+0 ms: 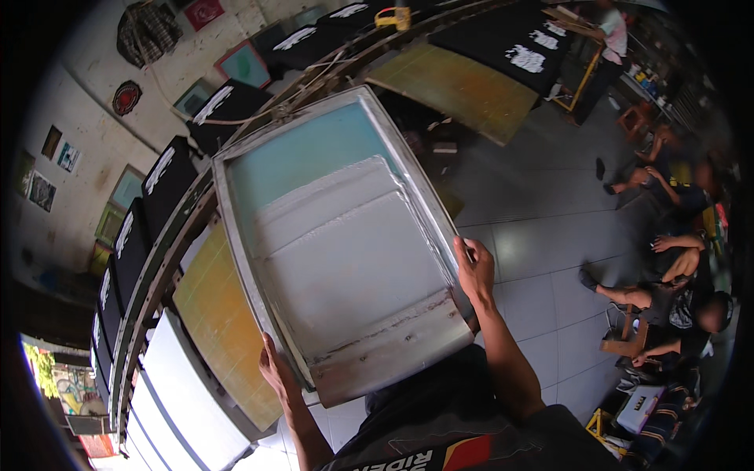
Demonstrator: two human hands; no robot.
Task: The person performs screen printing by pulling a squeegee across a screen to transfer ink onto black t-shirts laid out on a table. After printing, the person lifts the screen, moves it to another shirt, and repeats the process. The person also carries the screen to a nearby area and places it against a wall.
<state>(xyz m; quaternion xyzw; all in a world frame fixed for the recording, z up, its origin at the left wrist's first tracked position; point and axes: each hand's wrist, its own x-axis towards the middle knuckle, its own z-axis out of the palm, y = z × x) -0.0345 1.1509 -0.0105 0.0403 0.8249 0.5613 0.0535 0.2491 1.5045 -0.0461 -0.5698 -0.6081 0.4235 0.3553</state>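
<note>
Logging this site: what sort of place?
Probably a screen-printing workshop: a rectangular grey-framed teal mesh screen holding whitish paste, and a row of black fabric panels bearing white prints.

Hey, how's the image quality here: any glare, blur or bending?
Head view: pale boards at lower left look washed out; head view: the floor has a soft sheen; head view: the long rail bows, likely partly fisheye; head view: rim dark, the framed screen fairly sharp.

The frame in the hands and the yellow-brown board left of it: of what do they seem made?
Frame: dull, perhaps metal or painted wood; its grey, scuffed, smeared surface leaves this open.
Board: possibly resin or plastic sheet, smooth, as its faint sheen and streaky colour suggest.
</note>
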